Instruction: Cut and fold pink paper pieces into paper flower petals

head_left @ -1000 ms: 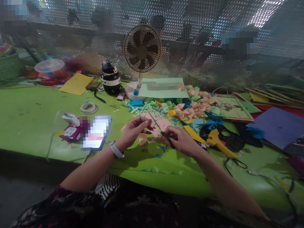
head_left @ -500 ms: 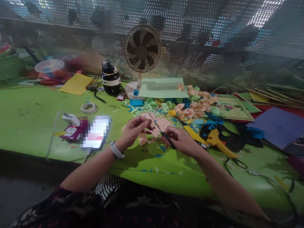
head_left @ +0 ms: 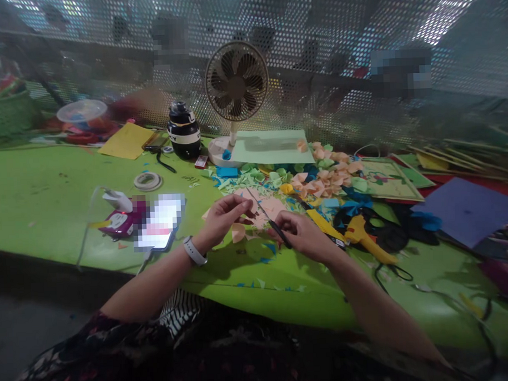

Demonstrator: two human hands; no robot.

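My right hand (head_left: 299, 233) is closed around the black handle of a pair of scissors (head_left: 280, 232). Their thin blades point up and left, past the fingertips of my left hand (head_left: 227, 215). That hand has thumb and fingers pinched together; whatever is between them is too small to make out. Under and behind both hands lie peach paper (head_left: 275, 203) and many green and blue scraps. A curled peach paper piece (head_left: 239, 232) rests just below my left fingers.
Folded peach pieces (head_left: 337, 176) are heaped behind my right hand. Right of it lie a yellow cutter (head_left: 325, 226) and a yellow glue gun (head_left: 366, 236). A phone (head_left: 161, 221) and tape roll (head_left: 147, 181) lie left; a fan (head_left: 237, 82) and black bottle (head_left: 184, 132) stand behind.
Almost nothing differs. Both hands and the scissors keep nearly the same place; the whole view has shifted very slightly.
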